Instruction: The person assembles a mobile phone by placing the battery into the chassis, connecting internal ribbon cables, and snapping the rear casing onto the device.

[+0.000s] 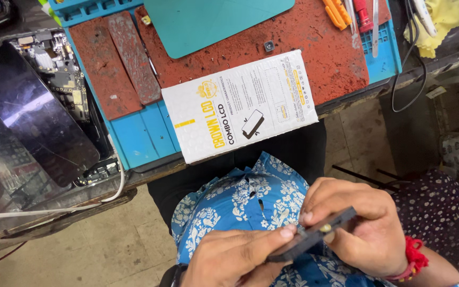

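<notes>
Nearest the camera, both hands meet over the lap around a dark phone [312, 235], seen almost edge-on. Its long axis runs from lower left to upper right, the upper end rising toward the right hand [354, 226]. The left hand [235, 258] comes in from below, thumb laid along the phone's lower end, fingers closed under it in a grip. The right hand is curled over the upper end, its fingertips [308, 217] pressing on the top edge near the middle, closed on the phone rather than spread. Both hands touch it; neither is clearly nearer. A red thread band [413, 255] circles the right wrist.

Behind the hands lies a blue flowered shirt [240, 199]. Beyond that, on the bench edge, a white parts box [240, 106] lies slanted across a red mat [314, 42]. To the left a dark glass panel [33, 114] leans over an opened phone board [54, 61]. Farthest back lie a teal pad [208, 21] and tools [357, 13].
</notes>
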